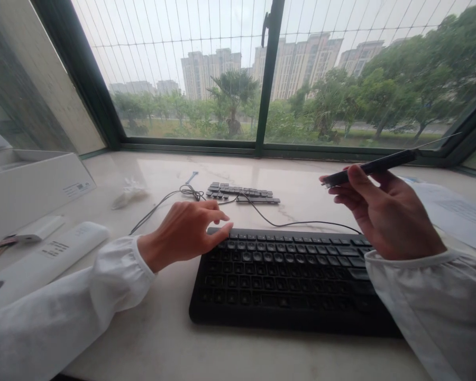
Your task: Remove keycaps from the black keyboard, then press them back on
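Note:
A black keyboard [277, 312] lies in front of me, with the keycaps off much of its face and bare key sockets showing. Over its top left corner is my left hand [192, 230], thumb and index finger apart, with nothing visible between them. The thumb tip is close to the top row; whether it touches a key I cannot tell. Raised above the keyboard's right end, my right hand [384, 211] grips a slim black stick-like tool [375, 168]. A small metallic tip shows at the tool's left end, and a thin line extends from its right end.
Removed keycaps [241, 193] lie in rows behind the keyboard, beside its coiled cable [190, 193]. A small blue tool [192, 177] and a clear plastic bag [130, 193] are farther left. A white box [43, 182] and white strip-shaped device [63, 248] stand left; papers [452, 211] lie right.

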A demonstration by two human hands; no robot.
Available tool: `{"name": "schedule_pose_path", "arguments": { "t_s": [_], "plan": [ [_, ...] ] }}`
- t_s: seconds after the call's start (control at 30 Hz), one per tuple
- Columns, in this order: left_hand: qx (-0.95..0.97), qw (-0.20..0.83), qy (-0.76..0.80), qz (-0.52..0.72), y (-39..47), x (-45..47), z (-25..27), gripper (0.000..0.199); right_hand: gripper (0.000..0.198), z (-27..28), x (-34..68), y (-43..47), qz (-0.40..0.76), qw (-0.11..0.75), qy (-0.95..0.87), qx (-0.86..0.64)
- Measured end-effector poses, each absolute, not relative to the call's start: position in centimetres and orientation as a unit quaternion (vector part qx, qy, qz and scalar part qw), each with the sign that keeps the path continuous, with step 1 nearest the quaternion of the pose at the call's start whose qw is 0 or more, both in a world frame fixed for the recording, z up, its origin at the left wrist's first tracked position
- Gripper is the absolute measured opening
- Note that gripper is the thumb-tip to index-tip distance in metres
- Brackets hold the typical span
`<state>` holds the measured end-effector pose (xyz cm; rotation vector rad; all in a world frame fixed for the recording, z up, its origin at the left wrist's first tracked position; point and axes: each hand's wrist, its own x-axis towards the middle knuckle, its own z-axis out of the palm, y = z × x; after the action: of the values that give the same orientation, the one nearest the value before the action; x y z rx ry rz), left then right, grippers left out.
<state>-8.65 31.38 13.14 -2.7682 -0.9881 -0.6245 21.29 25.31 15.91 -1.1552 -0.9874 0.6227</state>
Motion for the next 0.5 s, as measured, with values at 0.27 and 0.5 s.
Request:
{"name": "schedule_pose_path", "arguments": {
  "t_s": [0.27,0.5],
  "plan": [
    [-0.972,-0.001,-0.191,-0.136,31.0,-8.6,13.7,0.054,0.040,14.6,19.6,25.4,0.267,0.627,-0.524,-0.511],
    [-0.975,-0.013,-0.192,-0.110,31.2,-8.7,13.0,0.082,0.043,13.0,18.2,25.5,0.293,0.557,-0.612,-0.478]
  ]
}}
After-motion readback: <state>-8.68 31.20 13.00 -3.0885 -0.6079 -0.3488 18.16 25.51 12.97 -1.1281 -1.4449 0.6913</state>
